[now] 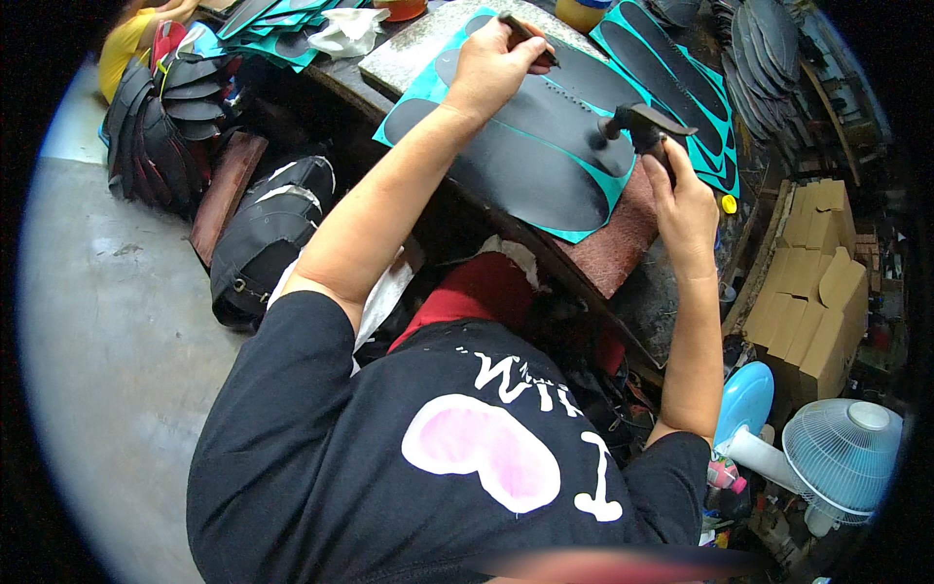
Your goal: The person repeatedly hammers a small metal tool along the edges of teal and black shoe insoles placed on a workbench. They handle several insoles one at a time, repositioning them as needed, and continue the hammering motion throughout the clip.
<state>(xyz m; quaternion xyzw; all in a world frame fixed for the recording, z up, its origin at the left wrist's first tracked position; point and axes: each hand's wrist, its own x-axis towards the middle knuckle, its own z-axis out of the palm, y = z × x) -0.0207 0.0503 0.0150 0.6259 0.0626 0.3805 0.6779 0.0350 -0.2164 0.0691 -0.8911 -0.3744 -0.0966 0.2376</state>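
Both hands are closed on tools. Left hand (491, 63) pinches a thin dark punch (525, 37) between the fingers and stands it, a little tilted, on a black sole piece (545, 127). Right hand (686, 209) is wrapped firmly around the handle of a hammer (642, 125), whose dark head hangs above the same piece, apart from the punch.

The sole piece lies on a teal sheet (409, 102) on the bench (608, 255), in front of the person. A line of small holes seems to run along the piece near the punch, but it is too small to be sure.

I judge that the step in hand is punching: the punch is set and the hammer is raised. The next move calls for a straight hit on the punch top, with the left fingers holding it steady and clear of the hammer head.

More black pieces are stacked at the far left (161, 117) and top right (769, 49). A fan (842, 453) stands at the lower right, next to cardboard boxes (812, 282).
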